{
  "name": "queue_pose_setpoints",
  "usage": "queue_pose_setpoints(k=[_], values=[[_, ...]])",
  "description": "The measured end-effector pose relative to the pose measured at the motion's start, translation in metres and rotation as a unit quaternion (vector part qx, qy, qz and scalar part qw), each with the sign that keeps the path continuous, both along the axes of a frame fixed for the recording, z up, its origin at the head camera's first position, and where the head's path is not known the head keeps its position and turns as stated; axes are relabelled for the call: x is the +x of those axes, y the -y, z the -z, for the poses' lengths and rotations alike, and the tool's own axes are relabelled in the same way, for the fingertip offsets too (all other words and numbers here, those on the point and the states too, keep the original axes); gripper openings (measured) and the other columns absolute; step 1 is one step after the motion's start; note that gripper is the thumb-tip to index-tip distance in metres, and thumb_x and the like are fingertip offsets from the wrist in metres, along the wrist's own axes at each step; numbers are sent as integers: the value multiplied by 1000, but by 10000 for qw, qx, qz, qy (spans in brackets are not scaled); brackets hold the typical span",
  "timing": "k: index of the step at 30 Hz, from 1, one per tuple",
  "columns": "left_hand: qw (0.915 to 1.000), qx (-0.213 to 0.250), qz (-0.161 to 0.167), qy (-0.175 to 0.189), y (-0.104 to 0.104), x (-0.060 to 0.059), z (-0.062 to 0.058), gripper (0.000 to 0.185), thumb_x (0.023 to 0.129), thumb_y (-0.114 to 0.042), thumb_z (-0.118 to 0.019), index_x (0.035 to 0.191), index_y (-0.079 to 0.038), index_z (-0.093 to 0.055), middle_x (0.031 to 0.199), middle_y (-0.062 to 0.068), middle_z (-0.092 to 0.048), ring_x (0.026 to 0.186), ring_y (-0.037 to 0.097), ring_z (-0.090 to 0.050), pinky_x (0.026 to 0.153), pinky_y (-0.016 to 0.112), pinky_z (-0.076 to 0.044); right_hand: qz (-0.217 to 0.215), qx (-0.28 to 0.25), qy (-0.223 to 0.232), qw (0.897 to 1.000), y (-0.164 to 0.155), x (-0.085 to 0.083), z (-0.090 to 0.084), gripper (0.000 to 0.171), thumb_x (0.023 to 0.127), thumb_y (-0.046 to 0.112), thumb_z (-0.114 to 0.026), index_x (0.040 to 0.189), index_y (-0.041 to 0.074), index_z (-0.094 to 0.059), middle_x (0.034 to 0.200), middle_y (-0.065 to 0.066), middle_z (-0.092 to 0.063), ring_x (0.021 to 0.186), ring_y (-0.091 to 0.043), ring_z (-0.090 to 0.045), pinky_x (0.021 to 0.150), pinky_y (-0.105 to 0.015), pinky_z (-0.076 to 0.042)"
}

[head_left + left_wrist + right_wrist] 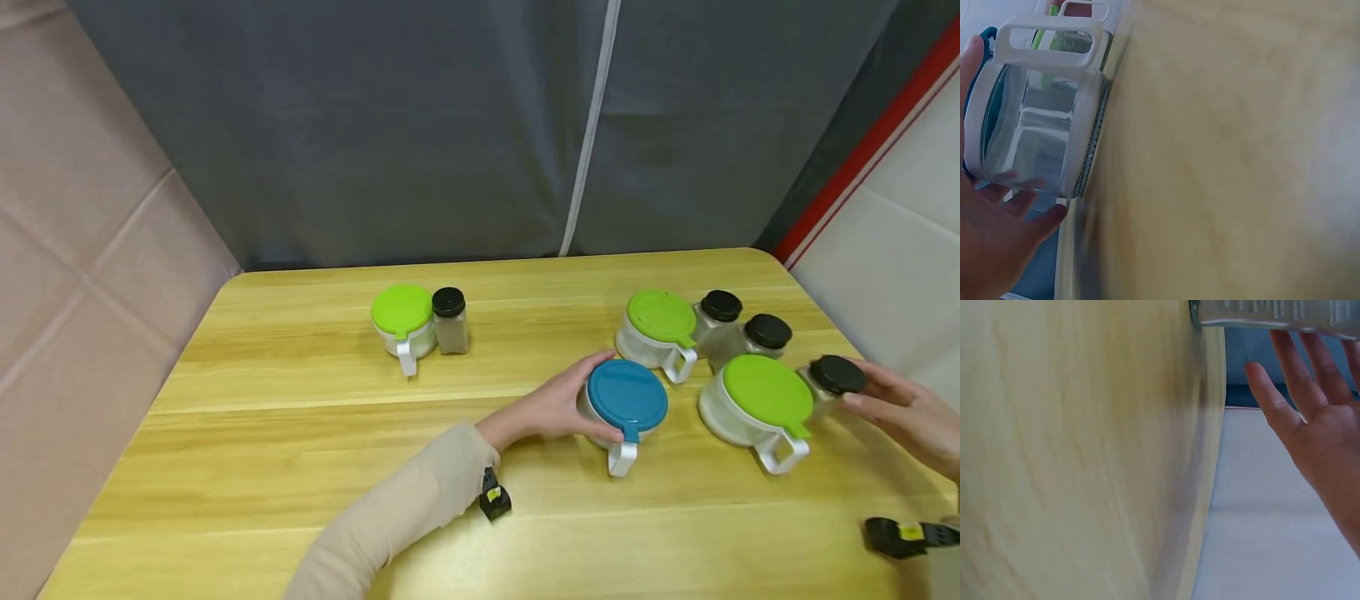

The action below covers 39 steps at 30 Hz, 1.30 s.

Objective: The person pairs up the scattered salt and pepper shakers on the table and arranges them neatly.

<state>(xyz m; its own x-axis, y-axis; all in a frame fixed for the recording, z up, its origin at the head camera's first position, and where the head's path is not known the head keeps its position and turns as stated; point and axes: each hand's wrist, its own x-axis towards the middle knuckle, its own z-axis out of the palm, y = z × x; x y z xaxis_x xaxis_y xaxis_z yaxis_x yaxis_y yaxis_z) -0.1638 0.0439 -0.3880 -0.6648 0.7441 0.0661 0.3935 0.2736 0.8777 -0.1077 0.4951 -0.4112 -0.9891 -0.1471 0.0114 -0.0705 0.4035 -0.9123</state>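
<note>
From the head view we see our left hand (551,406) cupped around the side of the blue-lidded jar (626,404) near the middle of the wooden table (300,467), while our right hand (911,417) reaches its fingers to the black-capped shaker (832,382) just beside the near green-lidded jar (759,404) at the right. In the left wrist view, our fingers (1041,219) curl against the clear wall of that blue-lidded jar (1038,125), which stands on the table. In the right wrist view, our fingers (1272,400) lie straight and spread against the shaker's glass (1279,312), not closed round it.
</note>
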Motion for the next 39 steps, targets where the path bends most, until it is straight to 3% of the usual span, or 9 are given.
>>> queue_pose_setpoints(k=[7, 12, 18, 25, 28, 34, 39], values=[[9996, 66, 192, -176, -5, -6, 3, 97, 64, -28, -79, 140, -16, -19, 132, 0, -36, 117, 9, -35, 96, 26, -28, -518, -930, 212, 9941, 31, 6, -32, 55, 91, -9, -37, 133, 25, -35, 115, 22, -48, 100, 11, -43, 71, -6, -37], [9992, -6, 162, -357, -7, -8, 2, 91, 63, -31, -80, 136, -16, -27, 125, -3, -44, 111, 6, -40, 92, 23, -32, -645, -1276, 66, 9897, 38, 7, -34, 52, 90, -12, -35, 137, 11, -31, 119, 18, -49, 105, 10, -41, 76, -8, -38], [9981, -92, -13, -611, -6, -7, 0, 88, 61, -36, -80, 133, -18, -33, 121, -6, -47, 108, 5, -42, 89, 22, -34, -340, -851, -77, 9958, 39, 7, -32, 52, 90, -11, -37, 138, 9, -30, 120, 18, -47, 106, 9, -39, 76, -6, -37], [9970, 40, -103, -764, -5, -5, 3, 87, 60, -37, -80, 131, -18, -35, 119, -6, -49, 106, 4, -44, 88, 21, -35, -254, -710, -105, 9971, 44, 9, -35, 53, 90, -10, -38, 138, 11, -29, 120, 20, -45, 105, 11, -38, 76, -5, -36], [9966, 48, -169, -799, -3, -4, 3, 87, 60, -37, -80, 132, -16, -36, 118, -5, -50, 106, 4, -45, 88, 21, -35, -201, -281, -159, 9993, 44, 9, -36, 54, 91, -7, -38, 140, 13, -26, 121, 22, -41, 105, 14, -35, 74, -4, -34], [9966, 3, -265, -785, 1, -2, 3, 87, 61, -38, -80, 132, -16, -36, 119, -5, -50, 106, 5, -44, 88, 23, -36, 473, 872, 57, 9951, 42, 12, -34, 56, 93, 10, -45, 141, 25, -20, 121, 25, -30, 100, 18, -30, 66, -5, -31], [9973, 105, -255, -682, 7, -1, 3, 86, 62, -35, -80, 133, -15, -35, 119, -5, -50, 106, 4, -45, 88, 23, -36, 777, 898, -13, 9929, 42, 13, -33, 56, 91, 11, -49, 141, 21, -24, 113, 31, -37, 94, 19, -35, 66, -5, -33]])
